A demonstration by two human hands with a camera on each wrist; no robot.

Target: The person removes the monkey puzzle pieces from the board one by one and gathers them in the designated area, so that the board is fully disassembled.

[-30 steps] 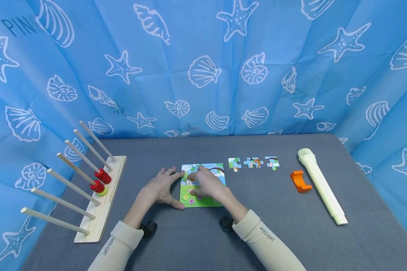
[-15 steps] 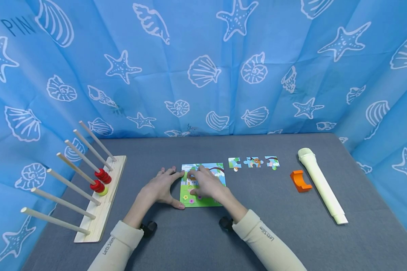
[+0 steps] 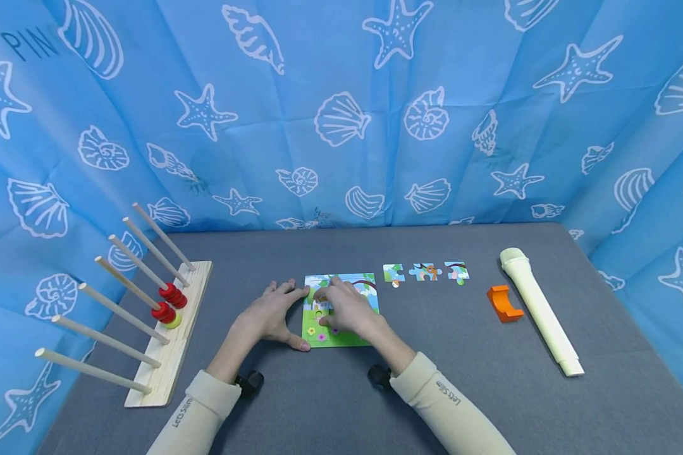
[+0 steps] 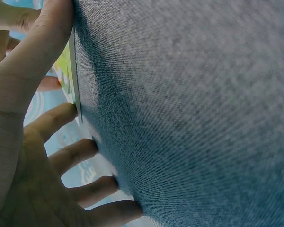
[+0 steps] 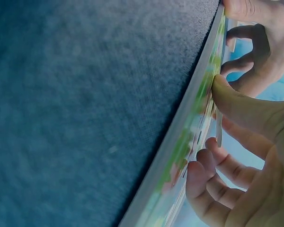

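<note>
A picture puzzle board (image 3: 347, 340) lies flat at mid-table in the head view. At its left side my left hand (image 3: 269, 314) is spread, thumb at the lower left corner and index finger at the upper left edge. My right hand (image 3: 350, 308) is over the board's middle and hides part of it. In the right wrist view this hand (image 5: 255, 137) pinches a thin puzzle piece (image 5: 219, 128), tilted up from the board (image 5: 180, 137), with the thumb tip at the board's surface. The left wrist view shows the left hand (image 4: 42, 127) with fingertips on the cloth.
Three loose puzzle pieces (image 3: 425, 272) lie in a row right of the board. Farther right are an orange curved block (image 3: 504, 304) and a cream microphone-shaped object (image 3: 541, 309). A wooden peg rack (image 3: 167, 360) with several rings stands at left. A blue curtain (image 3: 341, 164) hangs behind.
The right fingers and the piece have shifted slightly, and a round outline on the board now shows between thumb and index finger. The left hand has stayed in place.
</note>
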